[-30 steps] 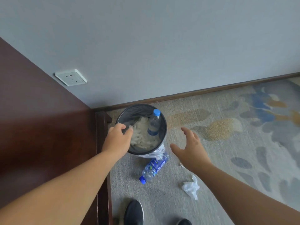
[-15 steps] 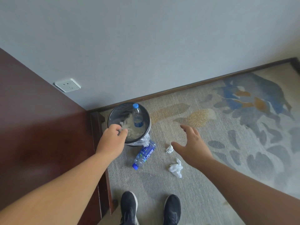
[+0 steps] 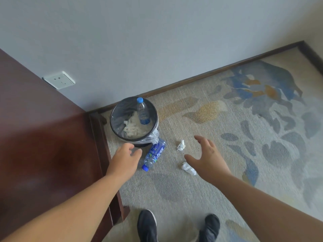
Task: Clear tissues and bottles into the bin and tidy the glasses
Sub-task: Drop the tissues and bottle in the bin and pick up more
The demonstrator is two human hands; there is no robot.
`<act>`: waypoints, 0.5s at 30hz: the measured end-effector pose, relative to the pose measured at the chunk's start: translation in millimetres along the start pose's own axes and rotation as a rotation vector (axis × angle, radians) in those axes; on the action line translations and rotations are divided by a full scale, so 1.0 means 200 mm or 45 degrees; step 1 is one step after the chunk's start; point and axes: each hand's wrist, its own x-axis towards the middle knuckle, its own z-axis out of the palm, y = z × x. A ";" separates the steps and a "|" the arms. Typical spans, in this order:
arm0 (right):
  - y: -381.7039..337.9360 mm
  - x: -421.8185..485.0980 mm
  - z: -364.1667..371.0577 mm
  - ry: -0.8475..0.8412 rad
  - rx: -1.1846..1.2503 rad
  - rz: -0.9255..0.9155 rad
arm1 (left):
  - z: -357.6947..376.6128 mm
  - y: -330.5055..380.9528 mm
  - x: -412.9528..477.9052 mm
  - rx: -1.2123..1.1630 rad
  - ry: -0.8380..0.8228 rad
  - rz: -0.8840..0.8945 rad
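A round black bin (image 3: 116, 131) with a clear liner stands on the carpet by the wall. Inside it are white tissues (image 3: 132, 127) and an upright plastic bottle (image 3: 143, 111) with a blue cap. A second blue-labelled bottle (image 3: 154, 155) lies on the carpet just in front of the bin. Two crumpled tissues lie to its right, one (image 3: 181, 145) farther and one (image 3: 188, 168) nearer. My left hand (image 3: 124, 160) hovers empty beside the lying bottle, fingers loosely apart. My right hand (image 3: 208, 158) is spread open above the nearer tissue, partly covering it.
A dark wooden desk (image 3: 40, 145) fills the left, its leg close beside the bin. A wall socket (image 3: 59, 80) sits above it. Patterned carpet (image 3: 244, 137) spreads to the right up to a dark skirting board. My two black shoes (image 3: 147, 224) show at the bottom.
My left hand has drawn back from the bin's rim and now hangs in front of it with nothing in it. The view has pulled back, showing both floor tissues and my shoes.
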 end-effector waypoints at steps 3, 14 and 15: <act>0.13 -0.01 0.10 0.005 -0.007 0.023 | 0.10 -0.07 0.02 0.022 -0.011 -0.012; 0.91 0.22 0.60 -0.021 0.005 0.066 | 0.87 -0.32 0.45 0.109 0.004 -0.068; 0.98 0.26 0.64 -0.017 0.007 0.069 | 0.94 -0.34 0.50 0.128 0.021 -0.069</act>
